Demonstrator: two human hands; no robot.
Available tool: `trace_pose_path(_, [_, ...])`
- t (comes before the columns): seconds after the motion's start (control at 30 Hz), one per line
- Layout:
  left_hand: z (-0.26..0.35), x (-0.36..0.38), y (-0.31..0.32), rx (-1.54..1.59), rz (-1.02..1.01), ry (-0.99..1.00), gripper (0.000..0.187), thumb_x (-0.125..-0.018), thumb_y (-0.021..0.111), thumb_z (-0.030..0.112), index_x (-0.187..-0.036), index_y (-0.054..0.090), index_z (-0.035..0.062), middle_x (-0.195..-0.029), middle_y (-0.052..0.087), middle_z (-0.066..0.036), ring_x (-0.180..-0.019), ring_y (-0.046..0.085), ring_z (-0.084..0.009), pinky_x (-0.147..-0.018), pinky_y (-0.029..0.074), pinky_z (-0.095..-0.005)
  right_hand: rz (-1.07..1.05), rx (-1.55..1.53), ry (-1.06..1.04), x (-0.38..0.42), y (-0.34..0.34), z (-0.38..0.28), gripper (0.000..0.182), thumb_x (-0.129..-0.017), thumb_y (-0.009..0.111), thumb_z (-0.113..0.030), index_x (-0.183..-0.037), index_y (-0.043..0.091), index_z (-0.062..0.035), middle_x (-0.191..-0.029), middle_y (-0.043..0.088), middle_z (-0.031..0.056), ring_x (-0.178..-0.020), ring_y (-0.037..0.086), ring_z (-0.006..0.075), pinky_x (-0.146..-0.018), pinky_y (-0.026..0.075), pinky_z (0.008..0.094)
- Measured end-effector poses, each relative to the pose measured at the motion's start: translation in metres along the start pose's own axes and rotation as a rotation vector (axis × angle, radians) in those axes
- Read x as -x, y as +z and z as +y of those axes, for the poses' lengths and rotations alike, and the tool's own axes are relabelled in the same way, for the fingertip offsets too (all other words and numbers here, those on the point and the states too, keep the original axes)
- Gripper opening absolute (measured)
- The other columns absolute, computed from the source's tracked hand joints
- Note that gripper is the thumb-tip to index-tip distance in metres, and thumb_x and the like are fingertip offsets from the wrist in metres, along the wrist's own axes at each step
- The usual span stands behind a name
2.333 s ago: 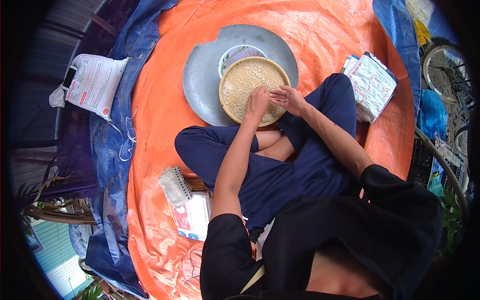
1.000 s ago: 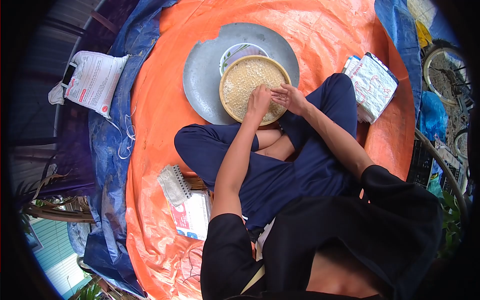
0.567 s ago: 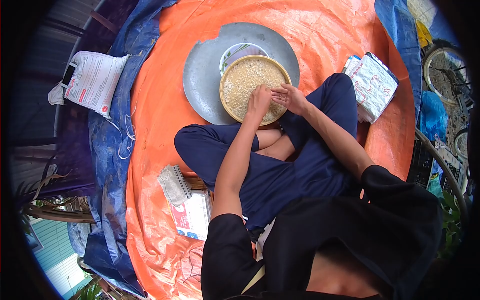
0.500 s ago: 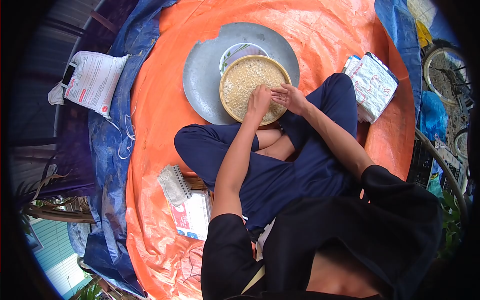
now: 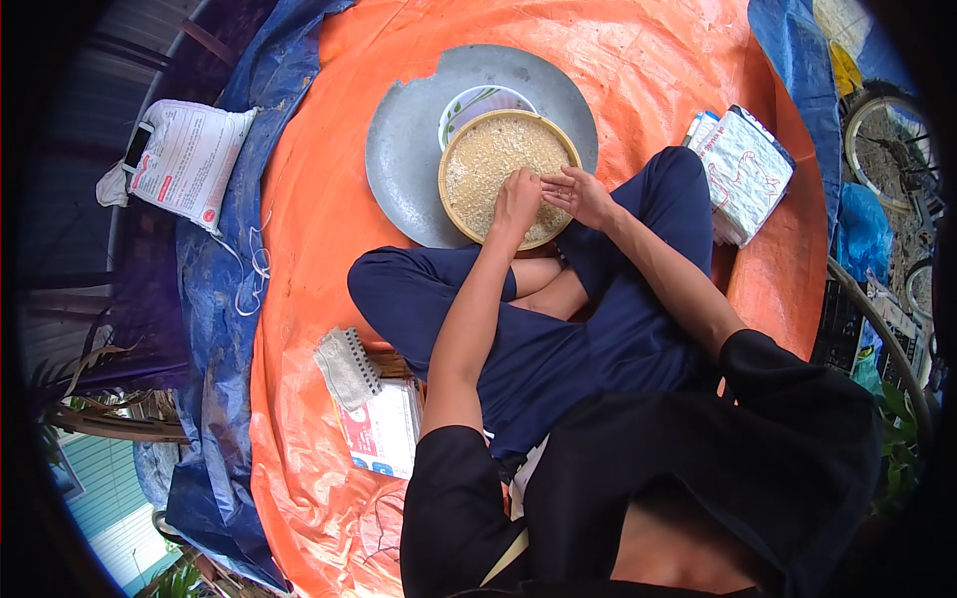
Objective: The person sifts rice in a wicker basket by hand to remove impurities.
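A round sieve or shallow basket with a tan rim (image 5: pixel 446 202) holds pale, broken grain (image 5: pixel 495 149). Under it, a white bowl with a leaf pattern (image 5: pixel 482 101) partly shows, standing on a wide grey metal tray (image 5: pixel 401 149) with a broken edge. My left hand (image 5: pixel 517 201) is over the near part of the grain, its fingers pinched together; whatever they hold is too small to make out. Beside it, my right hand (image 5: pixel 581 197) is half turned up with fingers stretched out, their tips close to the left fingers.
An orange tarp (image 5: pixel 658 60) covers the ground, with a blue tarp (image 5: pixel 224 399) along its edge. A white printed sack (image 5: pixel 189 159) lies at left, a folded sack (image 5: pixel 743 174) at right. Near my left knee are a grey cloth (image 5: pixel 346 367) and a printed box (image 5: pixel 387 429).
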State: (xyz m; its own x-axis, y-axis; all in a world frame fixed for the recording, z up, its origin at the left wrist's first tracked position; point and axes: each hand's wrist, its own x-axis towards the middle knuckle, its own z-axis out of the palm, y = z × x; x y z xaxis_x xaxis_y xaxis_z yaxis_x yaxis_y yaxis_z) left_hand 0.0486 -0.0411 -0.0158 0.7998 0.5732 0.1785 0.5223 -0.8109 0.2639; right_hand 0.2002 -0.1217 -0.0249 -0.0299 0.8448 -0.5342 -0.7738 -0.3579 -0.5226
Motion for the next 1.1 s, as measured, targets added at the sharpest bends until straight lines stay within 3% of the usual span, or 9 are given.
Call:
trace_pose_path(0.43, [0.005,0.0,0.004,-0.092,0.005,0.033,0.012,-0.08,0.056,-0.001,-0.089,0.062,-0.0043,-0.092,0.06,-0.019,-0.092,0.062,-0.0329,-0.08,0.052,-0.0394,0.014,-0.007,-0.008,-0.005,-0.006,0.002,0.056,-0.096,0.046,-0.038,-0.126,0.05,0.0101,-0.116,0.06,0.0161,-0.109,0.058,0.0236,-0.101,0.045,0.033])
trace_pose_path(0.87, [-0.005,0.005,-0.003,-0.063,0.0,-0.044,0.012,-0.081,0.052,-0.003,-0.09,0.06,-0.0057,-0.094,0.059,-0.023,-0.091,0.06,-0.0356,-0.081,0.051,-0.0414,-0.028,-0.014,-0.023,0.001,-0.001,-0.004,0.055,-0.098,0.042,-0.037,-0.124,0.051,0.0102,-0.122,0.059,0.0194,-0.115,0.058,0.0249,-0.104,0.044,0.0319])
trace_pose_path(0.97, [-0.012,0.006,-0.006,-0.146,-0.012,-0.073,0.011,-0.08,0.057,-0.001,-0.09,0.062,-0.0042,-0.092,0.061,-0.02,-0.09,0.062,-0.0317,-0.08,0.052,-0.0376,-0.03,-0.014,-0.025,0.002,0.0,-0.005,0.055,-0.098,0.042,-0.037,-0.124,0.051,0.0107,-0.122,0.059,0.0201,-0.115,0.059,0.0257,-0.103,0.045,0.0319])
trace_pose_path(1.1, [-0.022,0.007,-0.011,-0.086,0.025,-0.133,0.011,-0.08,0.056,-0.003,-0.089,0.061,-0.0061,-0.093,0.061,-0.023,-0.089,0.062,-0.0352,-0.079,0.052,-0.0391,-0.022,-0.028,-0.032,0.005,0.003,-0.007,0.053,-0.099,0.041,-0.034,-0.124,0.049,0.0123,-0.121,0.059,0.0223,-0.114,0.059,0.0275,-0.101,0.047,0.032])
